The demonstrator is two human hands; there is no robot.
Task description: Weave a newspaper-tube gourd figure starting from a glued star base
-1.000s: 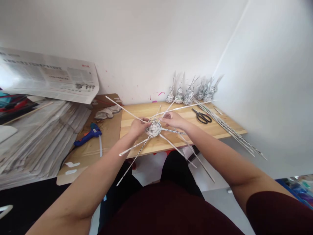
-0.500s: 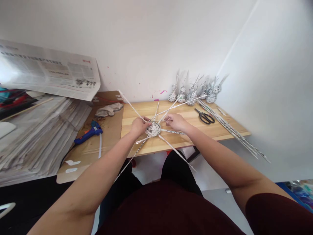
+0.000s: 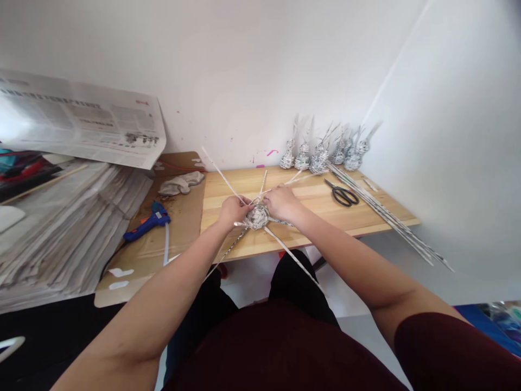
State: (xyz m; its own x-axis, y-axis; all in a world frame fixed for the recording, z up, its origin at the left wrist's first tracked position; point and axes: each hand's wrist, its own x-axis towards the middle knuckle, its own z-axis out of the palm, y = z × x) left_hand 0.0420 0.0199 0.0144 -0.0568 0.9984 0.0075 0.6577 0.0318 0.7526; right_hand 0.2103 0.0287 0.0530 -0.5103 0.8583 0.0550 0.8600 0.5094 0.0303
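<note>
A small round woven newspaper base (image 3: pixel 257 216) sits over the wooden table, with several rolled paper strips (image 3: pixel 291 255) sticking out from it like spokes. My left hand (image 3: pixel 235 210) is closed on the base's upper left rim, thumb and fingers pinching it. At the upper right rim, my right hand (image 3: pixel 280 202) is closed with its fingers on a paper strip; the fingertips are partly hidden behind the hand. One long strip (image 3: pixel 220 172) points up and left beyond my left hand. Others run out behind my right hand.
Several woven paper figures (image 3: pixel 318 157) stand by the wall. Black-handled scissors (image 3: pixel 342 194) and a bundle of paper tubes (image 3: pixel 382 214) lie right on the wooden table (image 3: pixel 220 239). Leftward are a blue glue gun (image 3: pixel 150 222), gloves (image 3: pixel 181 183) and stacked newspapers (image 3: pixel 81 228).
My right hand has moved left and closer to the woven base, fingers turning down toward its rim. The base has turned slightly. My left hand keeps its pinch.
</note>
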